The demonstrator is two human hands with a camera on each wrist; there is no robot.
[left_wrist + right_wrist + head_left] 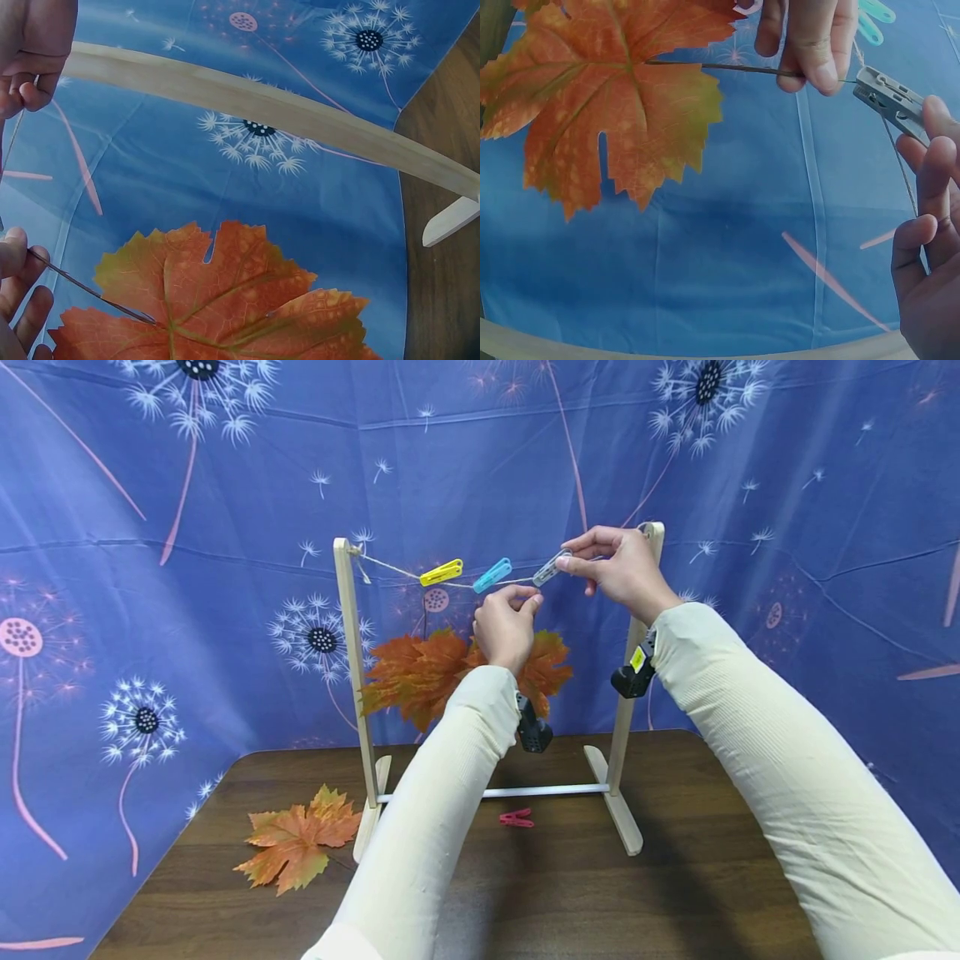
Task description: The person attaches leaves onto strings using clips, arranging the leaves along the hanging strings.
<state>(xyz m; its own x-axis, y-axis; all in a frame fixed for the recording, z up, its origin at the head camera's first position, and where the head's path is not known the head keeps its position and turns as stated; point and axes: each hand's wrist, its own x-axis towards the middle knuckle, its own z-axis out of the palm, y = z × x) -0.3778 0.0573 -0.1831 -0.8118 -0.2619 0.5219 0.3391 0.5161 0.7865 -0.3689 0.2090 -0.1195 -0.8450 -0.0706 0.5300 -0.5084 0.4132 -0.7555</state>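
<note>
My left hand (504,625) pinches the thin brown stem (742,69) of an orange maple leaf (225,300) between thumb and fingertips. The leaf spreads out below that hand. With thumb and fingers my right hand (622,568) grips a grey clothespin (891,97) at the string (390,566). The stem's tip reaches right up to the clothespin's nose. Left of it on the string sit a blue clothespin (492,575) and a yellow clothespin (442,572). More orange leaves (420,668) hang beneath these, partly hidden by my left hand and sleeve.
The string spans two posts of a wooden stand (352,668), joined low down by a white rod (547,791). On the brown table (555,893) lie a pink clothespin (517,818) and another maple leaf (300,839). A blue dandelion-print cloth (480,468) hangs behind.
</note>
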